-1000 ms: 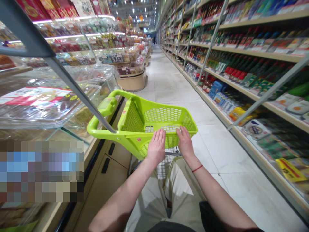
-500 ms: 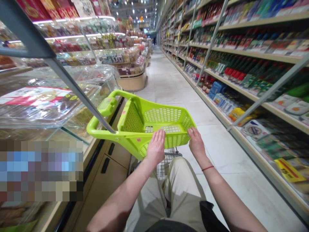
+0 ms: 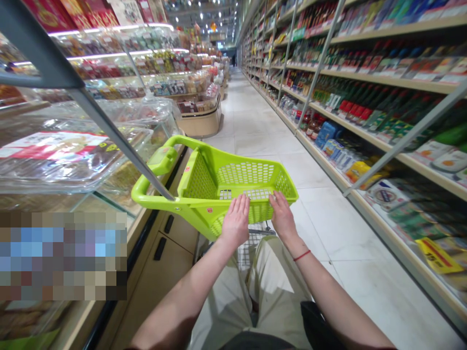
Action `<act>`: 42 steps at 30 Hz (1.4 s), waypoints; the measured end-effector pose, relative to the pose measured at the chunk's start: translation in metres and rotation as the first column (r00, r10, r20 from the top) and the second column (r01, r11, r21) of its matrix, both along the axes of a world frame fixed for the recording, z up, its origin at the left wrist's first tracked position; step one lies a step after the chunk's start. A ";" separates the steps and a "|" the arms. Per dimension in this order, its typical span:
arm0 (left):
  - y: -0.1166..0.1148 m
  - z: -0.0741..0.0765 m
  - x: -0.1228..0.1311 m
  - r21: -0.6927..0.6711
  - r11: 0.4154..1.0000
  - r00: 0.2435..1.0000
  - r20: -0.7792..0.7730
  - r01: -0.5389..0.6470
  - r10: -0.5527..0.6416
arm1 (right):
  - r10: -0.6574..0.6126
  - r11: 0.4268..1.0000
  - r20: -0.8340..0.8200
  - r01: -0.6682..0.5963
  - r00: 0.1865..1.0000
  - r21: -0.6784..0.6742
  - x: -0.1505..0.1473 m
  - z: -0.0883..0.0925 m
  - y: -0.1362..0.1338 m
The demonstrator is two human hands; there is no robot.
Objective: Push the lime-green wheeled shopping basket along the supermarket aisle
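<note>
Lime-green plastic shopping basket [image 3: 199, 182], one, mesh-walled, sits directly ahead of the person at waist level. Its long axis points away from the body and angles forward-left down the aisle, with one looped handle [image 3: 153, 189] at the far end, near the glass display case [image 3: 120, 204]. Two hands: left hand [image 3: 236, 222] and right hand [image 3: 282, 216] both lie open, fingers extended, on the near rim, a narrow gap between them; neither closes around it. One red wristband [image 3: 301, 255] on the right wrist. Beige trousers [image 3: 277, 287] below. One yellow price tag [image 3: 438, 256] on the right-hand shelving [image 3: 379, 131], which carries rows of bottles [image 3: 350, 104]. Pale floor tiles [image 3: 350, 228] run between.
</note>
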State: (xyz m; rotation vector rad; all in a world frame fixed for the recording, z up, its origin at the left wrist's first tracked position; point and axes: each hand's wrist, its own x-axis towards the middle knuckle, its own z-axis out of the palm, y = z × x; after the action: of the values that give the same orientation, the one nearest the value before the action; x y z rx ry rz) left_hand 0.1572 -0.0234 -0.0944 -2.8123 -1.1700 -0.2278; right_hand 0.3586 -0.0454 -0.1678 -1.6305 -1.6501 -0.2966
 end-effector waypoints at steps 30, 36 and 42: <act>0.001 0.014 -0.010 0.031 0.990 0.988 -0.073 -0.138 0.140 | 0.180 0.980 0.086 -0.172 0.980 -0.098 -0.028 0.011 0.004; 0.001 0.020 -0.016 0.051 0.979 0.978 -0.066 -0.197 0.200 | 0.092 0.994 0.016 -0.091 0.996 -0.057 0.008 0.004 -0.003; -0.003 0.021 -0.020 0.054 0.962 0.964 0.017 -0.267 0.267 | -0.006 0.999 -0.016 0.006 1.000 -0.053 0.003 0.008 0.000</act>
State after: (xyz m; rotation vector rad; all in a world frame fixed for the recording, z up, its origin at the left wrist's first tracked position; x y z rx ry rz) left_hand 0.1374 -0.0267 -0.0732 -2.5702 -1.5012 -0.2488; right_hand 0.3612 -0.0450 -0.1598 -1.6733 -1.6542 -0.2440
